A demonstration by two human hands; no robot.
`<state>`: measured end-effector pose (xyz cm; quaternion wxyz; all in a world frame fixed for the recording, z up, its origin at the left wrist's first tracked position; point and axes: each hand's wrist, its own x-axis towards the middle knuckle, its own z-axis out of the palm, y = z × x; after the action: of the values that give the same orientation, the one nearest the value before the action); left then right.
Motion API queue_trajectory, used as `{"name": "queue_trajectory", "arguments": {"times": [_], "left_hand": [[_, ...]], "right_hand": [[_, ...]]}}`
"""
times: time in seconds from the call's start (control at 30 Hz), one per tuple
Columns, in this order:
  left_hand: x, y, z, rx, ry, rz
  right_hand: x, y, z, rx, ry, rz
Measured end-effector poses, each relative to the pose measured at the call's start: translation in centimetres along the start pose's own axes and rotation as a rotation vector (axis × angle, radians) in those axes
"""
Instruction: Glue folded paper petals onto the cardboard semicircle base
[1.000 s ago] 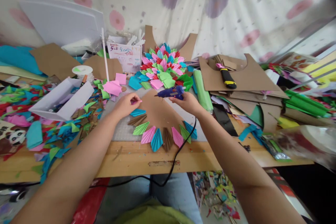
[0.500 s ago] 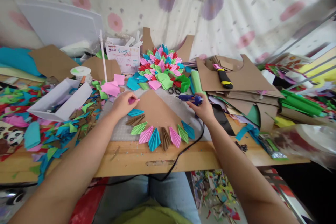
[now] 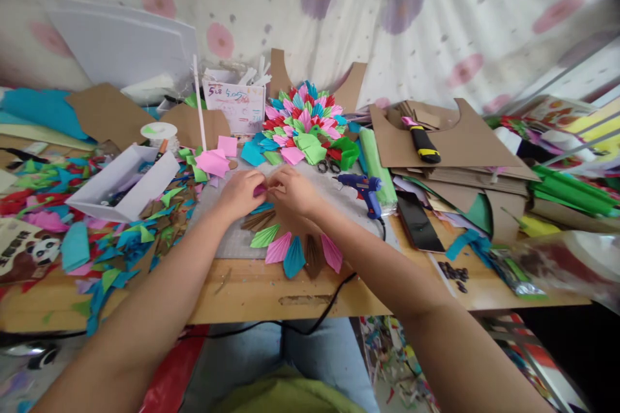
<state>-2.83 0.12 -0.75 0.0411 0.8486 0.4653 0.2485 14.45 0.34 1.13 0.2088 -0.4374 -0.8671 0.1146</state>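
Observation:
My left hand [image 3: 245,193] is closed on a small pink paper piece [image 3: 260,190], mostly hidden by the fingers. Right beside it, my right hand [image 3: 293,190] has its fingertips pinched at the paper's edge; what they grip is hidden. Both hands are over the upper left edge of a brown cardboard shape [image 3: 290,222], partly covered by my right hand and forearm. Pleated paper leaves fan out from its lower edge, among them a green leaf [image 3: 265,236], a blue leaf [image 3: 294,258] and a pink leaf [image 3: 331,253]. A blue glue gun [image 3: 361,188] stands right of my hands.
Behind the hands stands a cardboard piece covered in colourful pleated paper [image 3: 305,116]. Paper scraps and a white box [image 3: 128,187] lie left. To the right are a phone [image 3: 419,222], stacked cardboard [image 3: 450,142] and a utility knife [image 3: 423,142]. The gun's cord crosses the front edge.
My right hand has let go of the glue gun, which now stands on the mat, and has moved left to meet my left hand at the pink paper. The view has shifted slightly.

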Motion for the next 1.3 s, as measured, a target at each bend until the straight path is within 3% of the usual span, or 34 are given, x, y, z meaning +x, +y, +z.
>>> {"name": "queue_trajectory", "arguments": {"times": [0.4,0.5,0.6,0.67,0.8,1.0,1.3], "left_hand": [[0.1,-0.2,0.3,0.009,0.002,0.013],[-0.1,-0.4,-0.2,-0.092,0.146,-0.043],[-0.3,-0.9,-0.8,-0.144,0.320,-0.195],[-0.4,-1.3,-0.8,-0.163,0.360,-0.283],[-0.4,-1.8,-0.3,-0.215,0.272,-0.308],[-0.4,-2.1,0.3,-0.240,0.064,-0.058],[-0.6,-2.4,0.7,-0.180,-0.027,0.012]], "right_hand": [[-0.2,0.6,0.7,-0.024,-0.009,-0.005],[-0.4,0.6,0.7,-0.078,-0.041,0.044],[-0.5,0.8,0.7,-0.116,-0.082,0.069],[-0.5,0.8,0.7,-0.129,-0.101,0.068],[-0.4,0.5,0.5,-0.173,-0.129,0.086],[0.2,-0.3,-0.2,-0.268,-0.211,0.080],[1.1,-1.6,-1.2,-0.347,-0.336,0.100]]}}
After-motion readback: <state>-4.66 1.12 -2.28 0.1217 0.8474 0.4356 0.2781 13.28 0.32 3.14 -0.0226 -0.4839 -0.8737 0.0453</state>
